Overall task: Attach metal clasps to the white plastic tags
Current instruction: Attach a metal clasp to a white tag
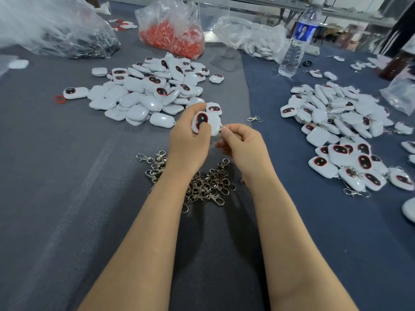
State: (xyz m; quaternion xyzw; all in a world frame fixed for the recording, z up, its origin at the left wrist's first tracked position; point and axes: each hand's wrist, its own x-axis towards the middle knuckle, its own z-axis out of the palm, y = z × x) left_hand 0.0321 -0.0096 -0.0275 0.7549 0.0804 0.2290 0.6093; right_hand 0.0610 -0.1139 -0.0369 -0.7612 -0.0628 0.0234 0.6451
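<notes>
White tag gripped in your left hand, above table; your right hand pinches clasp at tag corner. Risk: loose pinch, clasp drops into clasp pile.

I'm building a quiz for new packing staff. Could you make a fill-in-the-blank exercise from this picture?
1. The left hand grips a white tag whose dark oval is rimmed in ____.
2. The right hand pinches a clasp at the edge of that ____.
3. The pile of tags with clasps attached lies on the person's ____ side.
4. The water bottle stands ____.
Answers: red, tag, right, upright.
</notes>
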